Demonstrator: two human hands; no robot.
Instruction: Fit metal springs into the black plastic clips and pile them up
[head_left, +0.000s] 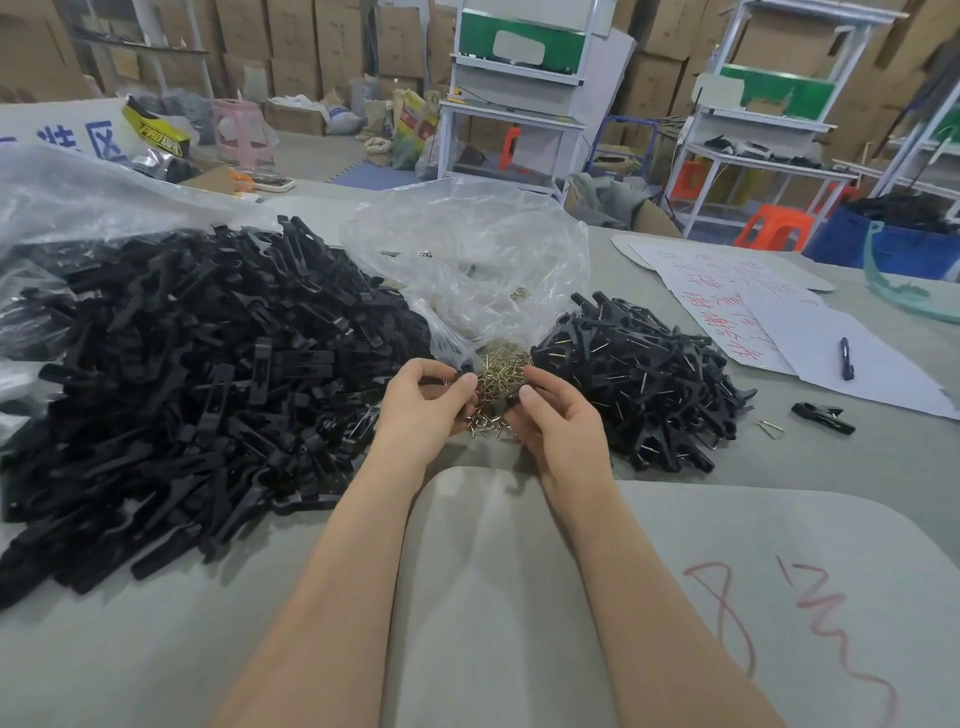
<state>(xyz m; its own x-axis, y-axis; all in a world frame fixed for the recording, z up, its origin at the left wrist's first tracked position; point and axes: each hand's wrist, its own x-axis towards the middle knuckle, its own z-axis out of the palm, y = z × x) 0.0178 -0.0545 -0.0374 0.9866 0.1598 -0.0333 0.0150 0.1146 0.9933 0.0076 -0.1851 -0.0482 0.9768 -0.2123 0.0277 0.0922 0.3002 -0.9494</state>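
Observation:
A big heap of loose black plastic clip halves (197, 374) covers the left of the table. A smaller pile of assembled clips with springs (644, 384) lies at the right. Between them, brass-coloured metal springs (501, 371) spill from a clear plastic bag (467, 260). My left hand (423, 410) and my right hand (558, 421) meet over the springs. The left fingers pinch a black clip piece (457, 375). The right fingertips pinch another dark piece by the springs; what exactly it is stays hidden.
A single assembled clip (823, 418) and a stray spring (770, 427) lie at the right on the grey table (467, 597). White papers with red writing (737, 306) and a pen (847, 358) sit beyond. Another clear bag (78, 192) lies at the far left.

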